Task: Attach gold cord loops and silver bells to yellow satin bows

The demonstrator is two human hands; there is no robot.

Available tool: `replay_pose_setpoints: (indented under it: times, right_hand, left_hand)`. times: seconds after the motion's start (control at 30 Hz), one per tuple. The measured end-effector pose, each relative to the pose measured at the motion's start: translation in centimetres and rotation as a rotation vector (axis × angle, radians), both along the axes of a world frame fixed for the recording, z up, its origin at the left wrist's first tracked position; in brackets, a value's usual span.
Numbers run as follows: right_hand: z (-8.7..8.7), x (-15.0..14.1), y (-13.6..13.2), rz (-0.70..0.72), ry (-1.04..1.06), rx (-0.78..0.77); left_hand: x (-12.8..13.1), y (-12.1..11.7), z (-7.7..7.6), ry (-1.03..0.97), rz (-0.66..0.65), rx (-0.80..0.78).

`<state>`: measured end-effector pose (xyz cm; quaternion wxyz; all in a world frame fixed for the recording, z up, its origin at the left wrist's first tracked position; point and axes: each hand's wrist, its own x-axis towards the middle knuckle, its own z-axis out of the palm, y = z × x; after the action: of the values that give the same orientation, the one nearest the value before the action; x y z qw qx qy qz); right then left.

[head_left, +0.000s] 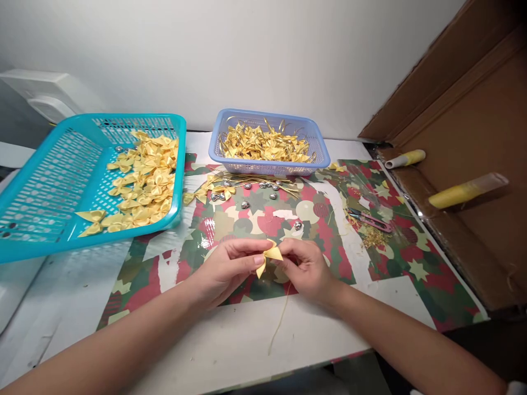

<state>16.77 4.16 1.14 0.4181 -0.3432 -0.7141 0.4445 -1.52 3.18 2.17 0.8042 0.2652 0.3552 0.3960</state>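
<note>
Between thumb and fingers, my left hand (230, 269) pinches a yellow ribbon bow (272, 253) above the patterned sheet. My right hand (307, 266) is closed at the bow's right side, its fingertips near the knot. A thin gold cord (280, 318) hangs below my right hand toward the table's front; its upper end is hidden by the fingers. Just beyond the hands lies a small silver bell (297, 225). Farther back, several more silver bells (246, 204) are scattered in front of a bundle of gold cords (263, 179).
A turquoise basket (180, 181) with yellow bows stands at left. At the back, a blue basket (269, 164) holds bows with gold cords. A pink-handled cutter (374, 221) lies at right beside cord scraps (374, 238). Two yellow rolls (467, 190) stick out by the cardboard (473, 109).
</note>
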Motion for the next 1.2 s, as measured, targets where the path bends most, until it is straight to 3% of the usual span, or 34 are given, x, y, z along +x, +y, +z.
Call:
replay_pose_setpoints:
  times: [0.2,0.33,0.63,0.87,1.0,1.2]
  right_hand:
    - [0.2,-0.2,0.8,-0.005,-0.103,0.085]
    - [0.0,-0.3,1.0,-0.027,-0.147,0.024]
    - [-0.4,-0.5,0.9,-0.084,-0.181,-0.044]
    - [-0.2,-0.6,0.9,-0.088,-0.205,-0.074]
    - [-0.1,-0.6,1.0,-0.081,-0.204,-0.088]
    - [-0.2,-0.6,1.1,-0.091,-0.208,-0.096]
  left_hand:
    - [0.1,-0.1,0.5,0.344,0.115,0.425]
    - [0.5,-0.3,0.7,0.477,0.185,0.569]
    - [0.9,-0.5,0.1,0.617,0.231,0.5]
    - [1.0,-0.5,-0.1,0.586,0.212,0.436]
    - [1.1,-0.5,-0.1,0.529,0.251,0.473]
    - [1.1,-0.3,0.6,0.633,0.226,0.501]
